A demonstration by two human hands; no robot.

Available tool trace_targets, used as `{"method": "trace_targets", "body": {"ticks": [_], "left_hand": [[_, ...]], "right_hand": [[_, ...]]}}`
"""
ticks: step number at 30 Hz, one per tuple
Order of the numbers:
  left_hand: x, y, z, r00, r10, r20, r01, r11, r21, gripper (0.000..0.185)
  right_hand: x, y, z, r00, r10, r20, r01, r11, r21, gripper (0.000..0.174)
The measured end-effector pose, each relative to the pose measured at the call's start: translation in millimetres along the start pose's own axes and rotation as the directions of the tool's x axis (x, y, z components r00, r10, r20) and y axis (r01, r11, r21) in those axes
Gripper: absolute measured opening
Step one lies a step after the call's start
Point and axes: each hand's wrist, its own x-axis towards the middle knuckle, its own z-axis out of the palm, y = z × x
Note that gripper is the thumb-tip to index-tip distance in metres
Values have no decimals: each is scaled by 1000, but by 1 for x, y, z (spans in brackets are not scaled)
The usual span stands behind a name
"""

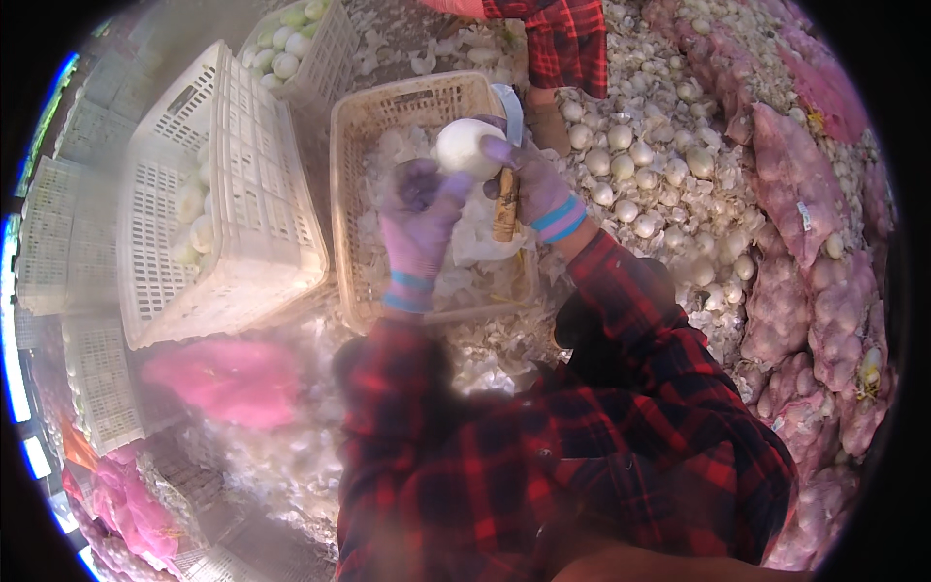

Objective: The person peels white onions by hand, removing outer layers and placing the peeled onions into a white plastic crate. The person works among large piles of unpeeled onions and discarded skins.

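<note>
My right hand (pixel 534 174), in a purple knit glove with a blue cuff band, holds a white peeled onion (pixel 469 150) with its thumb on the bulb. The same hand holds a knife by its worn wooden handle (pixel 506 207); its pale, broad blade (pixel 510 113) points away from me. My left hand (pixel 423 211), gloved alike, is beside the onion on the left, fingers curled and apart; whether a fingertip touches the onion I cannot tell. Both hands are above a dirty plastic crate (pixel 342 218) with loose onion skins (pixel 473 251) inside.
At left a tilted white crate (pixel 269 182) holds onions; another onion crate (pixel 324 65) stands behind it. Unpeeled onions (pixel 640 154) and skins cover the ground at right, beside pink mesh sacks (pixel 793 182). A co-worker's plaid sleeve (pixel 567 44) shows at the top. Pink mesh (pixel 233 378) lies lower left.
</note>
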Motion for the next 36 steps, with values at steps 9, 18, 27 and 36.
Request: {"method": "trace_targets", "body": {"ticks": [9, 18, 27, 36], "left_hand": [[-8, -13, 1, 935, 265, 237, -341, 857, 386, 13], [-1, -7, -5, 925, -323, 200, 338, 940, -41, 44], [-4, -9, -7, 950, -266, 162, 296, 934, -202, 30], [1, -8, -6, 916, -399, -53, 388, 910, -143, 9]], "right_hand": [[-1, 3, -2, 990, 116, 74, -124, 986, 109, 54], [-2, 1, 13, 986, -153, 70, 158, 985, -68, 57], [-6, -2, 7, 992, -103, 78, 114, 980, -161, 65], [-5, 4, 13, 991, -126, -40, 114, 966, -234, 65]]}}
